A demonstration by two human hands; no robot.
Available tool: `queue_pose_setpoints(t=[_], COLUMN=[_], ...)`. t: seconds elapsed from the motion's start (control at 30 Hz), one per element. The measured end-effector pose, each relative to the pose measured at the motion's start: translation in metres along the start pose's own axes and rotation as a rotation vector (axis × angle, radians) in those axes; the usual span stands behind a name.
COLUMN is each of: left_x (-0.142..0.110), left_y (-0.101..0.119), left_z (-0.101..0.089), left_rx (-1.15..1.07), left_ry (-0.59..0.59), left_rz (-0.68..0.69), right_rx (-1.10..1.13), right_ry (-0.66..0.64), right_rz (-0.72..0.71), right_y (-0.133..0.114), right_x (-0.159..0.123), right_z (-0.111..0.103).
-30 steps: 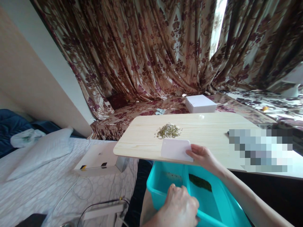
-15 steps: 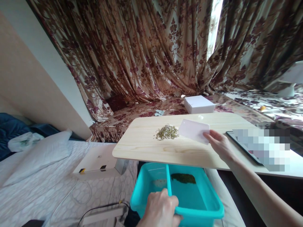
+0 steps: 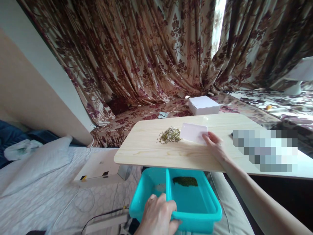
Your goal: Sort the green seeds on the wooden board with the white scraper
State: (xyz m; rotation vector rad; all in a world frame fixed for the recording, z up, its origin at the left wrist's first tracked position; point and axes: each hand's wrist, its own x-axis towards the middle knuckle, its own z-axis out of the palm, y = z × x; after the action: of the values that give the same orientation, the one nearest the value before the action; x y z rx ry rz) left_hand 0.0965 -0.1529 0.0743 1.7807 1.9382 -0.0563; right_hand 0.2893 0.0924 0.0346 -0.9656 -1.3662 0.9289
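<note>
My right hand (image 3: pixel 215 145) pinches the right end of a thin, pale plastic scraper (image 3: pixel 193 133) over the wooden tabletop (image 3: pixel 151 153). The scraper's left edge is close against a loose pile of mixed green and white grains (image 3: pixel 169 135). Below the table's front edge, my left hand (image 3: pixel 158 212) grips the near rim of a turquoise two-compartment bin (image 3: pixel 195 217) by its divider. Dark green grains (image 3: pixel 186 181) lie in the bin's right compartment, and a few pale grains (image 3: pixel 160 187) in the left one.
A tablet-like device (image 3: pixel 266 150), blurred out, lies on the table's right side. Behind the table are a white box (image 3: pixel 204 105) and a folded cloth (image 3: pixel 163 115). To the left a bed (image 3: pixel 49 173) bears a pillow (image 3: pixel 49 156) and a flat white box (image 3: pixel 97 166).
My right hand has moved the scraper left, nearer the pile of grains. My left hand keeps its grip on the bin, and the whole view has shifted slightly.
</note>
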Motion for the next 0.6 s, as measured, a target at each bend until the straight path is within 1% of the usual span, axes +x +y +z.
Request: queue_pose_setpoints(t=[0.27,0.4,0.6], left_x=[-0.0001,-0.0005,-0.0002], left_y=[0.0005,0.0004,0.0007], left_z=[0.0013,0.0022,0.0026], left_rx=[-0.001,-0.013,-0.022], left_ry=[-0.011,-0.008,-0.002], left_rz=[-0.015,-0.023,-0.015], right_rx=[-0.086,-0.078,-0.071], right_ry=[-0.049,-0.079,-0.085], right_rz=[-0.070,-0.058,-0.056], right_y=[0.0050,0.0032,0.0021], right_x=[-0.0011,-0.0025,-0.0024], right_z=[-0.0005,-0.0014,-0.0004])
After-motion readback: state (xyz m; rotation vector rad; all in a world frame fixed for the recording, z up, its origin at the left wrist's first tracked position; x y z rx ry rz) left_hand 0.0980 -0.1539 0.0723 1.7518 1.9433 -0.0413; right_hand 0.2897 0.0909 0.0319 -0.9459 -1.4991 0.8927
